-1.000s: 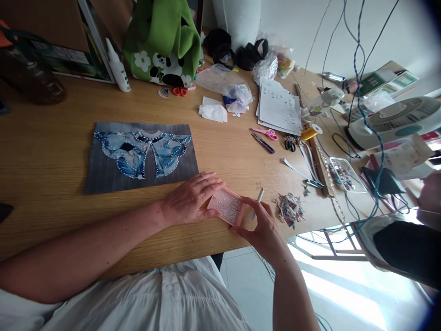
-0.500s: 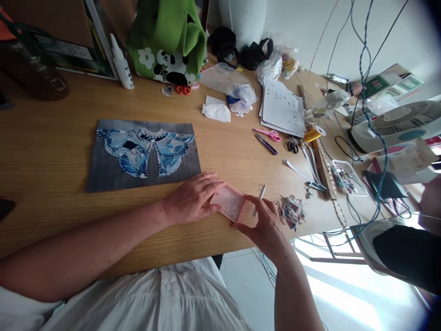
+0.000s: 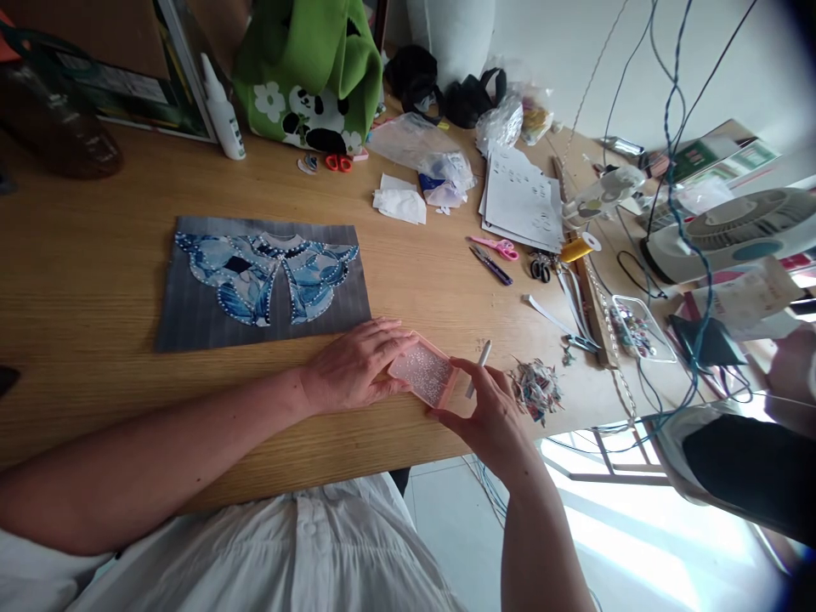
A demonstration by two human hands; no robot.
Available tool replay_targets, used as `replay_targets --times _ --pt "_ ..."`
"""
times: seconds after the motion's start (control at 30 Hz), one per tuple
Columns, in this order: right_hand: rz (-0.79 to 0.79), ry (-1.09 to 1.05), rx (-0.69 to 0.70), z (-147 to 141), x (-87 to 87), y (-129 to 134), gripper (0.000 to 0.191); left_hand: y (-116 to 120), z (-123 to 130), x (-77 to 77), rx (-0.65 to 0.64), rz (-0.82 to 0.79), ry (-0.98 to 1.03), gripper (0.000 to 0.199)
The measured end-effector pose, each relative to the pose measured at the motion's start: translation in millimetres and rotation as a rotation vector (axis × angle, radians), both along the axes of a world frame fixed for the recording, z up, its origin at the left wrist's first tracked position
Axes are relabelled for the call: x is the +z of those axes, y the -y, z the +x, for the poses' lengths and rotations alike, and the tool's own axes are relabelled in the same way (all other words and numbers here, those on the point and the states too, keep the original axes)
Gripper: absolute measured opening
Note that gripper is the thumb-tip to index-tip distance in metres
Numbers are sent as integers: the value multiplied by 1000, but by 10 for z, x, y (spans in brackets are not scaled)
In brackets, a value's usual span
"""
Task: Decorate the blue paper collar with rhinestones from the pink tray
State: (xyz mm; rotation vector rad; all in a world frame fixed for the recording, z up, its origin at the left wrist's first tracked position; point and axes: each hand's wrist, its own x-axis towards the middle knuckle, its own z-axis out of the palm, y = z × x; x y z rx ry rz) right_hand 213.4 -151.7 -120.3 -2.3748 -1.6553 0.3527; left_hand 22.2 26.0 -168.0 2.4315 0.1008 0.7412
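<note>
A small pink tray (image 3: 422, 369) with many tiny pale beads in it is held between both hands near the table's front edge. My left hand (image 3: 360, 367) grips its left end, thumb below and fingers over the top. My right hand (image 3: 485, 408) pinches the right end between thumb and fingers. A white pen-like stick (image 3: 479, 369) lies against or just behind the right fingers; whether they hold it is unclear. Beyond my left hand lies a dark grey sheet (image 3: 207, 325) bearing a blue patterned collar shape (image 3: 255, 280) edged with pale dots.
A scrap pile (image 3: 539, 389) sits right of my right hand. Pink scissors (image 3: 501, 247), a dark pen-like tool (image 3: 490, 265), papers (image 3: 523, 200) and a glue bottle (image 3: 223, 119) lie farther back. A fan (image 3: 733, 234) and hanging cables are at right.
The beads in the tray look spread more distinctly. Both hands keep their hold on the tray, and the view has shifted slightly.
</note>
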Motion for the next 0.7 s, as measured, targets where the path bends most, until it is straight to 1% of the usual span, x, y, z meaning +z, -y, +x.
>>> replay_targets --times 0.33,0.47,0.6,0.7 --pt "21 -1 -6 -47 -4 -16 53 7 -8 -1 16 -1 -22 54" --pt "9 4 -67 -32 -27 -22 56 3 -1 -15 7 0 -27 54" --pt "16 11 -92 29 -60 -3 60 13 11 -43 31 21 -4 56" --pt "43 48 -120 134 -102 39 59 41 15 -36 59 59 49 56"
